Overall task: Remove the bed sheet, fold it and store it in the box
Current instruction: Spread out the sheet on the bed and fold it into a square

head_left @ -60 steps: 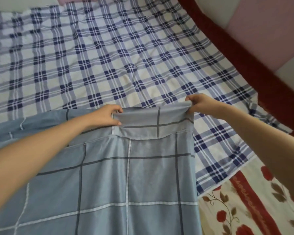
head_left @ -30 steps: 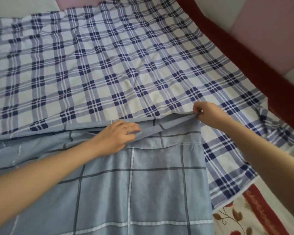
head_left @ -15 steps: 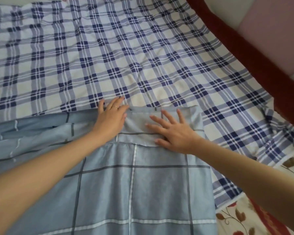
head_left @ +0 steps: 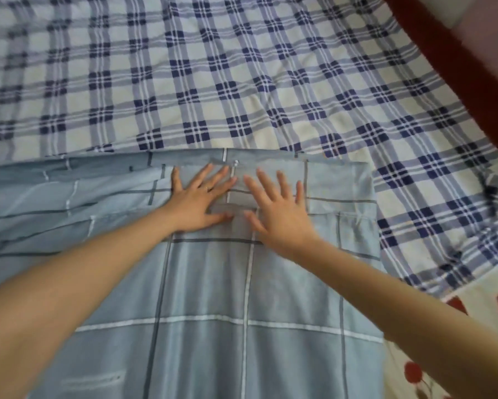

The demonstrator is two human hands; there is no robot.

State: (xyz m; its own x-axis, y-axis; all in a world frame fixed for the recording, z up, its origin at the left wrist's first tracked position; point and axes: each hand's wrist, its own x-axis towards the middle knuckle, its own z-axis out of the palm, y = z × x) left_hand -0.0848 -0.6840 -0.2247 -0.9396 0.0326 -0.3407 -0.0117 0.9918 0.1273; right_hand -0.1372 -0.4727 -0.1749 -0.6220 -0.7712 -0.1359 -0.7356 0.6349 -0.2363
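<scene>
Head view shows two hands flat on the blue-grey bed sheet [head_left: 213, 298]; the left hand [head_left: 197, 201] and the right hand [head_left: 279, 210] lie side by side, close but not touching. The fingers [head_left: 263, 178] of both hands are straight and spread wide; they hold nothing and only press down on the cloth. The sheet lies on the bed, under the fingers, and runs back toward the person; its far edge is just past the fingertips, and more of it lies in loose layers to the left of the fingers. A checked sheet [head_left: 213, 82] covers the bed beyond the fingertips.

I think this step is smoothing a fold flat; the folding looks only partly done, and no box can be seen. The next move likely calls for the fingers to pinch an edge and bring it over; the edges should line up, since soft cloth slips and wrinkles.
</scene>
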